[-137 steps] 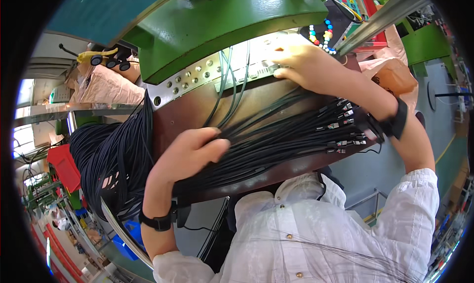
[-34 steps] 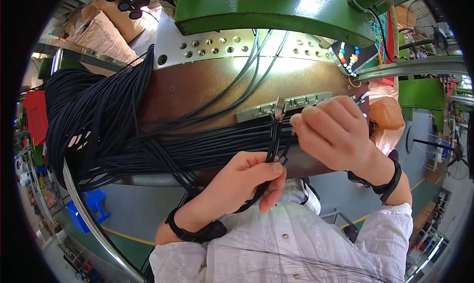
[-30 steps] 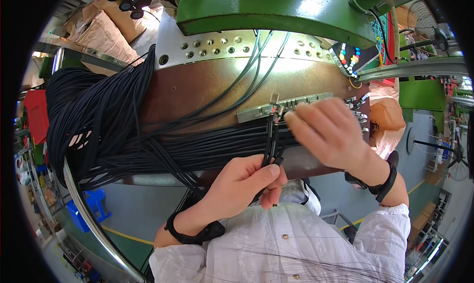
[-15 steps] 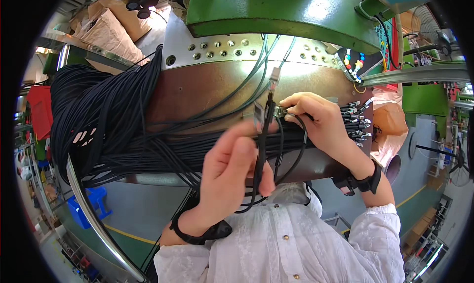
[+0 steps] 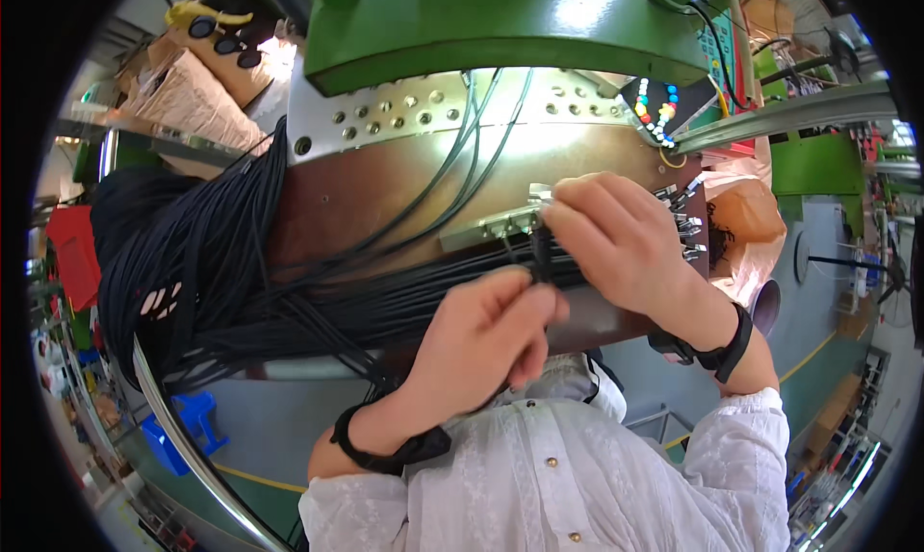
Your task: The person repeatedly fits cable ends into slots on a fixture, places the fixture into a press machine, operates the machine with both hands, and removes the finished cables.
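1. Steady the black cable [image 5: 542,255], pinched in the left hand [image 5: 486,331], beside the metal bar [image 5: 470,233].
2. Hold the connector [image 5: 540,192] straight at the curled right hand [image 5: 621,247]; cannot tell whether pinched.
3. Avoid twisting either.

Reading no word, number, brand or sign anywhere. Making out dark marks on the brown paper bag [image 5: 756,205] beyond the right end of the brown worktop [image 5: 375,181], but being unable to resolve them into letters or figures. Also looking over the teal keypad panel [image 5: 727,44] at the upper right, beside the green machine [image 5: 481,37], and finding any markings on its small keys too tiny for reading.
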Tool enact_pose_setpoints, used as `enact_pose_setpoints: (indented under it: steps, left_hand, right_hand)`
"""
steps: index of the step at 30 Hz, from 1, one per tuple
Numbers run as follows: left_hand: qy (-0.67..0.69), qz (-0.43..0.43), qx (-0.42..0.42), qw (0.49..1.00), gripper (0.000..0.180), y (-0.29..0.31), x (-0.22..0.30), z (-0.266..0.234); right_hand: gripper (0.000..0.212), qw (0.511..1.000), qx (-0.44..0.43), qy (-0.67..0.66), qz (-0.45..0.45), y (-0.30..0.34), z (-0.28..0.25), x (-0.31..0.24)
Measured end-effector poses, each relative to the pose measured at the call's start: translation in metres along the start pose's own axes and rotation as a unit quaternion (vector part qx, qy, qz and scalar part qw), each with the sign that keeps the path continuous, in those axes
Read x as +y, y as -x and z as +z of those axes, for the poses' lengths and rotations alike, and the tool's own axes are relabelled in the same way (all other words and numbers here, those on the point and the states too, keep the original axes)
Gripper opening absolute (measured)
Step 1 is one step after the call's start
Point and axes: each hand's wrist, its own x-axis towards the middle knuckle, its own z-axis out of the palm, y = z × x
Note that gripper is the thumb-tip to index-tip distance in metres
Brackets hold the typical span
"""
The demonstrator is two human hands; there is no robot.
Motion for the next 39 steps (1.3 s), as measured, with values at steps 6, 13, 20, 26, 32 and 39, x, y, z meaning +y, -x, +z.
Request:
enact_pose_setpoints:
  steps: [6,13,20,26,32,39]
  left_hand:
    - [-0.086,0.178,0.078,0.977,0.037,0.0,0.004,0.002]
    - [0.122,0.077,0.049,0.988,0.04,-0.022,0.024,-0.007]
    - [0.168,-0.027,-0.02,0.985,0.032,-0.031,0.011,-0.01]
    - [0.161,-0.129,-0.053,0.977,0.031,-0.039,0.023,-0.002]
    - [-0.18,-0.04,-0.105,0.977,0.017,-0.033,0.041,-0.011]
    - [-0.626,0.313,0.131,0.702,0.011,-0.047,0.013,-0.051]
  right_hand:
    - [0.018,0.986,-0.009,-0.133,0.096,0.032,0.033,0.034]
    - [0.017,0.981,-0.024,-0.153,0.12,0.029,0.033,0.029]
    - [0.017,0.984,-0.047,-0.13,0.113,0.025,0.029,0.032]
    - [0.018,0.999,-0.002,-0.023,0.042,0.003,-0.006,0.008]
    - [0.016,0.982,-0.01,-0.152,0.11,0.031,0.016,0.042]
    - [0.016,0.949,-0.053,-0.261,0.17,0.039,0.024,0.051]
